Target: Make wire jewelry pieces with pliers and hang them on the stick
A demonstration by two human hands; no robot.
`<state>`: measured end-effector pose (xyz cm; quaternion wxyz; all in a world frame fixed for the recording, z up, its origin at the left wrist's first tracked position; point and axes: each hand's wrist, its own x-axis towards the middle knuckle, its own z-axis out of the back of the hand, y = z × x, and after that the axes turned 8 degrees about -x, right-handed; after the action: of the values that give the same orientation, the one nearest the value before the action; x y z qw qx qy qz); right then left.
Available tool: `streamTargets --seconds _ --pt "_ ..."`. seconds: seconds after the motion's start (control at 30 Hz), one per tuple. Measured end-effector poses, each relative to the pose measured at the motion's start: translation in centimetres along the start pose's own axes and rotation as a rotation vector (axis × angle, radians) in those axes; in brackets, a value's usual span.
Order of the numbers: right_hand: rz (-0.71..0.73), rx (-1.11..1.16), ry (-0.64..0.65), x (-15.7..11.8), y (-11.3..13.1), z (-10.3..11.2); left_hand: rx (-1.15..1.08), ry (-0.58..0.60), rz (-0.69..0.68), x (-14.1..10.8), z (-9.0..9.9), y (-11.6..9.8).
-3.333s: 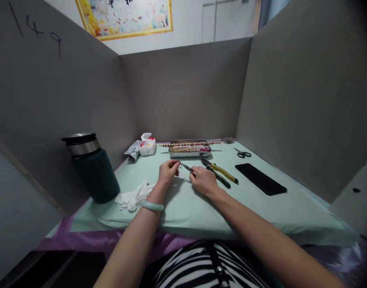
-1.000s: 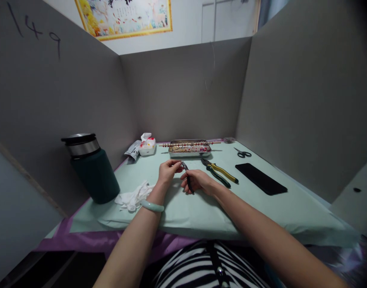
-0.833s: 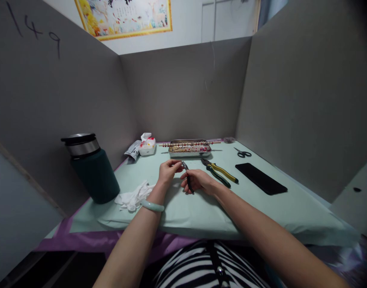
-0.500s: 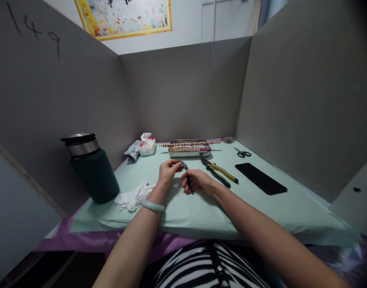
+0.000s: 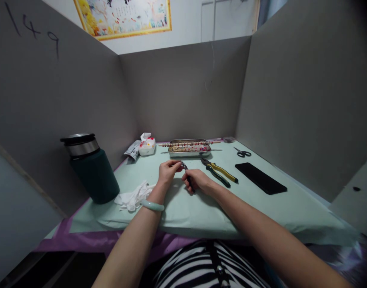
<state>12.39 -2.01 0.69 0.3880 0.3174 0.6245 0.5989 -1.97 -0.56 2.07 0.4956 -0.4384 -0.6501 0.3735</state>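
My right hand (image 5: 199, 179) is closed around the dark handles of small pliers (image 5: 184, 165), their metal jaws pointing up and left. At the tip of those jaws, my left hand (image 5: 168, 171) is pinched, thumb against fingers. Whatever it holds is too small to make out. A pale green bangle (image 5: 152, 205) circles my left wrist. Just right of my hands lie larger combination pliers (image 5: 221, 173) with green and yellow handles. Beyond my hands stands a metal tray (image 5: 189, 153) with small red and gold pieces, and a beaded stick (image 5: 164, 145) rests across it.
A dark green flask (image 5: 95, 176) stands at the left, with crumpled white tissue (image 5: 134, 197) beside it. A small white box (image 5: 147, 149) is at the back left. Scissors (image 5: 242, 153) and a black phone-like slab (image 5: 260, 178) lie right. Grey partitions (image 5: 183, 92) enclose the table.
My right fingers have drawn in more tightly around the small pliers' handles, and the handle ends have shifted slightly. My left hand stays nearly still at the jaws.
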Motion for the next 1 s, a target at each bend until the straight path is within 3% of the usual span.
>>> streamTargets --seconds 0.37,1.0 --pt "0.007 0.093 0.103 0.12 -0.15 0.71 -0.105 0.033 0.078 0.14 0.25 0.07" --pt "0.012 0.039 -0.003 -0.04 -0.01 -0.13 0.033 0.003 -0.009 0.15 0.01 0.26"
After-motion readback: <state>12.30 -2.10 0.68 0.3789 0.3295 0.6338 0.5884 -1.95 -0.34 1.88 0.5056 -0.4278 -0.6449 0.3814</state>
